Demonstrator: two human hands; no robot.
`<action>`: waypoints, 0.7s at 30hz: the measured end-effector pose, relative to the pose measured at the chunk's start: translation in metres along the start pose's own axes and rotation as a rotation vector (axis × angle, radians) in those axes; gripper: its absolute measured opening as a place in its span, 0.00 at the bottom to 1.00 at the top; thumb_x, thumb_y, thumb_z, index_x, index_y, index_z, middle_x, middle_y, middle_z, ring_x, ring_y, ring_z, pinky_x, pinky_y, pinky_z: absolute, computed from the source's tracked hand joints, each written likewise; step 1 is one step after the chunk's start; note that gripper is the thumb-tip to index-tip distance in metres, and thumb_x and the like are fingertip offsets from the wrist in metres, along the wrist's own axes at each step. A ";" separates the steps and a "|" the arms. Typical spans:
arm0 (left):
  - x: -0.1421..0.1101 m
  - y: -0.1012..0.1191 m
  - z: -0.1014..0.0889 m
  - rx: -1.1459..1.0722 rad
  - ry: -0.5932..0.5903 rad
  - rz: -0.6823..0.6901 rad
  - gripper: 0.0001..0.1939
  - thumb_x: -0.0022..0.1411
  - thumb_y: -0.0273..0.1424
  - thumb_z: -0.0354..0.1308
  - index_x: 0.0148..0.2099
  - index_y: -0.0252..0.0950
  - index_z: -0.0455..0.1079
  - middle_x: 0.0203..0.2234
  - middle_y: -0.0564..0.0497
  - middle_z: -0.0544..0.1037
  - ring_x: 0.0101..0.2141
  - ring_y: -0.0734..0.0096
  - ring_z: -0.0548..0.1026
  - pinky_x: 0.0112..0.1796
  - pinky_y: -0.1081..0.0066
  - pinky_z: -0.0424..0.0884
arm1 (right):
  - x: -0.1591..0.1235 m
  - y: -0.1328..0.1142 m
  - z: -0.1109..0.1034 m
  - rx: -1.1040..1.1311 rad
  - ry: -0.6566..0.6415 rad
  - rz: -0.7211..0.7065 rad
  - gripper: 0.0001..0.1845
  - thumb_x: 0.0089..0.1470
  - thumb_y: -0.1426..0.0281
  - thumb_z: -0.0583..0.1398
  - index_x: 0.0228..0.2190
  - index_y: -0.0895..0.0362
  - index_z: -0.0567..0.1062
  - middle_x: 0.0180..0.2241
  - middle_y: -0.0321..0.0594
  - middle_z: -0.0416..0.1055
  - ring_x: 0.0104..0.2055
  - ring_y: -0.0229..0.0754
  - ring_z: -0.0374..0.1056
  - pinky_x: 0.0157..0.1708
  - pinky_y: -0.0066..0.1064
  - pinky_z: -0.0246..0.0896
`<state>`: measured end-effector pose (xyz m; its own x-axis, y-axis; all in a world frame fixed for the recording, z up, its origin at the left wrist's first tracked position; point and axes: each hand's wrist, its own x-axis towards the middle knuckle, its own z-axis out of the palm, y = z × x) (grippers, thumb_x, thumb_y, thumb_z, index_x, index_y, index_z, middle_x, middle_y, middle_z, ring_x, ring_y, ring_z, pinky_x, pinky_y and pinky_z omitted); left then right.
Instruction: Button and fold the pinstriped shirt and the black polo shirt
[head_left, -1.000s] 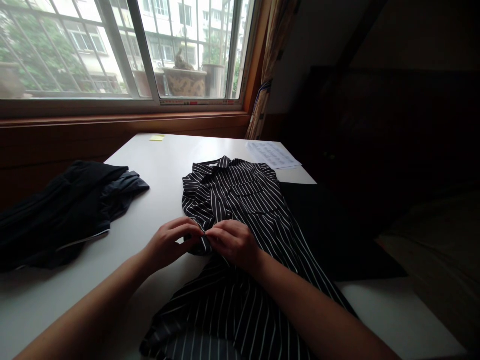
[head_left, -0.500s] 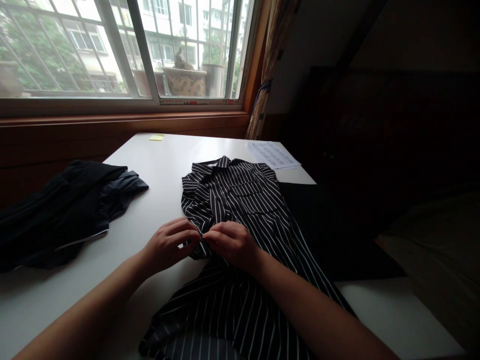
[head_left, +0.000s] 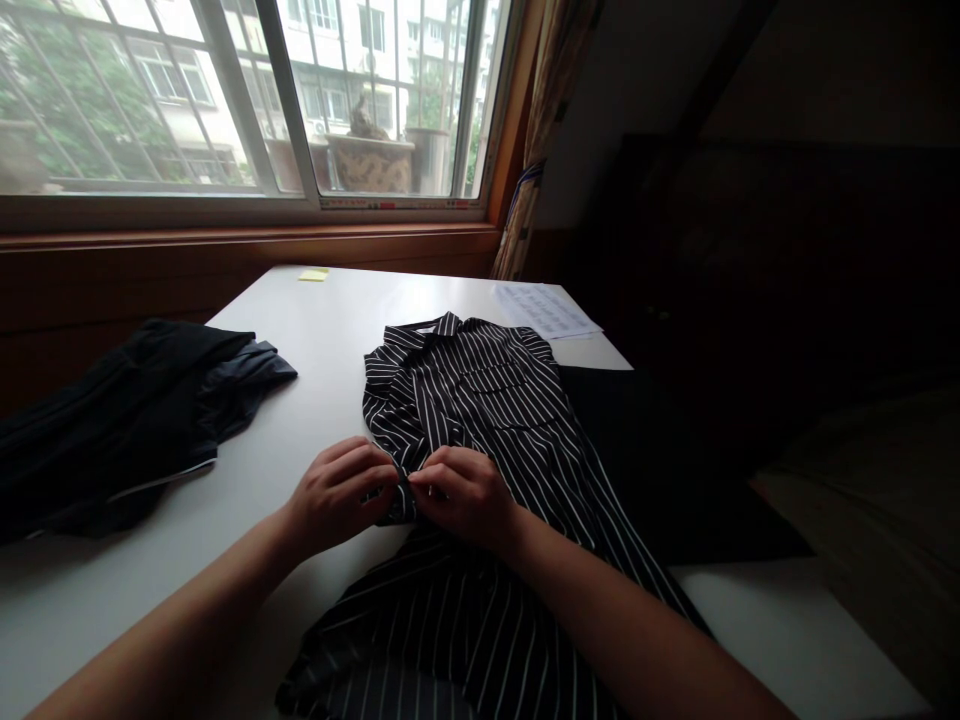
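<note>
A black-and-white striped shirt dress [head_left: 517,400] lies spread on the white table [head_left: 315,400], its collar toward the window. Both hands meet over its front, at the left edge of the cloth. My left hand [head_left: 341,495] pinches a fold of the dress between thumb and fingers. Just beside it, my right hand [head_left: 469,495] is also closed on the cloth, fingertips pressed together. The fingertips of the two hands nearly touch. Whether a button lies between them is too small to tell. Below the hands the skirt part falls toward me in loose folds.
A heap of dark clothing [head_left: 142,420] lies on the table's left side. Printed sheets [head_left: 547,310] are at the far right corner, a yellow sticky note [head_left: 313,274] at the far left. Black cloth [head_left: 690,480] lies right of the dress. A barred window [head_left: 225,110] stands behind.
The fingers have shifted slightly at the dress's front edge, and the fold between them has turned a little. The right hand's fingers are more curled. All else stays put.
</note>
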<state>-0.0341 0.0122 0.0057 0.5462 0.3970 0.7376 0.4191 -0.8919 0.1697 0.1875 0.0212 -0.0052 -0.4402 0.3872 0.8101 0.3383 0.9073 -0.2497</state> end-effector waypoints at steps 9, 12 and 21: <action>0.004 -0.001 -0.002 -0.058 0.017 0.009 0.13 0.60 0.20 0.63 0.46 0.38 0.70 0.37 0.47 0.79 0.39 0.65 0.74 0.40 0.62 0.76 | -0.004 0.002 0.001 0.013 -0.008 0.008 0.04 0.59 0.72 0.63 0.38 0.53 0.75 0.31 0.37 0.76 0.32 0.37 0.72 0.34 0.29 0.69; 0.004 -0.002 -0.003 -0.042 0.027 0.011 0.17 0.59 0.20 0.65 0.49 0.38 0.70 0.39 0.46 0.79 0.41 0.63 0.74 0.41 0.60 0.76 | -0.006 0.002 0.001 0.023 -0.007 0.014 0.05 0.59 0.72 0.63 0.39 0.53 0.75 0.32 0.37 0.77 0.33 0.37 0.73 0.36 0.30 0.69; -0.003 -0.007 -0.002 0.012 0.002 0.005 0.16 0.62 0.22 0.63 0.51 0.40 0.73 0.39 0.48 0.79 0.40 0.65 0.73 0.42 0.62 0.75 | -0.002 0.002 -0.002 0.054 -0.034 0.054 0.01 0.62 0.71 0.62 0.37 0.54 0.74 0.32 0.37 0.76 0.32 0.36 0.72 0.35 0.29 0.68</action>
<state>-0.0404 0.0168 0.0039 0.5468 0.3921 0.7398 0.4254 -0.8911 0.1579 0.1912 0.0217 -0.0064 -0.4509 0.4399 0.7767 0.3173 0.8923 -0.3211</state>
